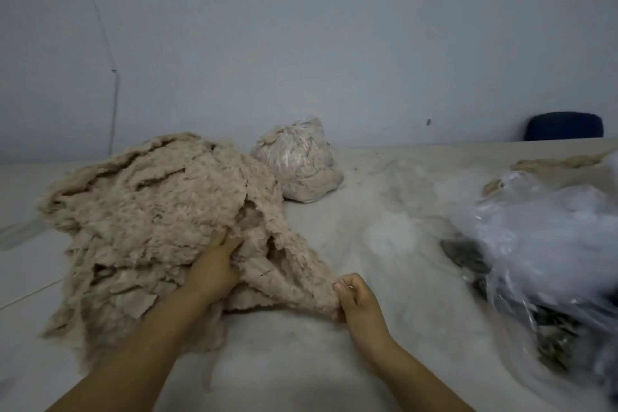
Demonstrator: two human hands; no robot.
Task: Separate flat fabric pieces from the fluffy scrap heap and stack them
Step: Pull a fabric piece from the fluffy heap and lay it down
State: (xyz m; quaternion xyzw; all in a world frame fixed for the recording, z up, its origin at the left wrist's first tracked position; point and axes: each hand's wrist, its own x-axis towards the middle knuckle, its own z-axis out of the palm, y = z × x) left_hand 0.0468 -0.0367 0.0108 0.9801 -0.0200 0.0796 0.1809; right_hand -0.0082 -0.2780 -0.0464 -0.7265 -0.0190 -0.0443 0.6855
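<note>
Pale table, beige fluffy scrap heap, frayed, layered

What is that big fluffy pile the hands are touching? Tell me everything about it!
The fluffy scrap heap is a big beige mound of soft, fleecy fabric scraps, ragged and torn at the edges, layered loosely on the pale table at its left side. The left hand presses into its near edge, fingers buried in the fluff. The right hand pinches the tip of a piece stretched out from the heap toward the right.

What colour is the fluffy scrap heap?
Pale pinkish beige scrap heap, seen in the head view.
</note>
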